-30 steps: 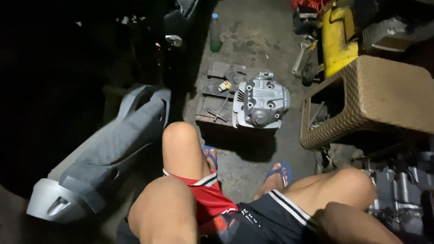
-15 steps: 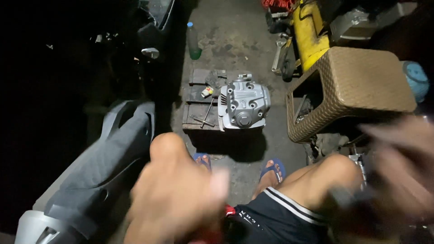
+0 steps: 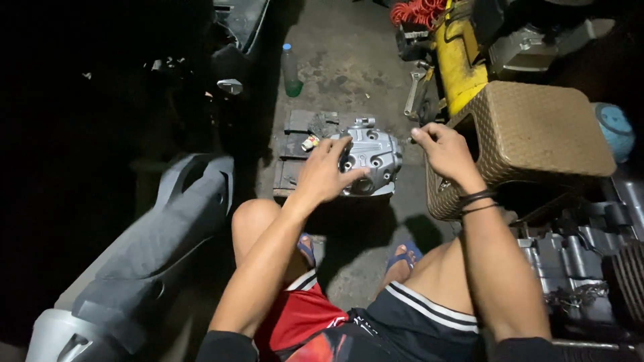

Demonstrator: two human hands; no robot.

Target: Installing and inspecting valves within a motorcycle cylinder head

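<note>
At frame centre the engine cover (image 3: pixel 367 163) looks like cast metal, silvery and matt, resting on rough dark wooden blocks (image 3: pixel 295 151) over stained, gritty concrete floor (image 3: pixel 349 53), with a woven wicker stool (image 3: pixel 537 131) at right and smooth grey plastic fairing (image 3: pixel 154 248) lower left.

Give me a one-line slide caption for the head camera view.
Seated person's left hand rests on a grey metal engine part on the concrete floor, right hand beside it, near a woven stool.
</note>
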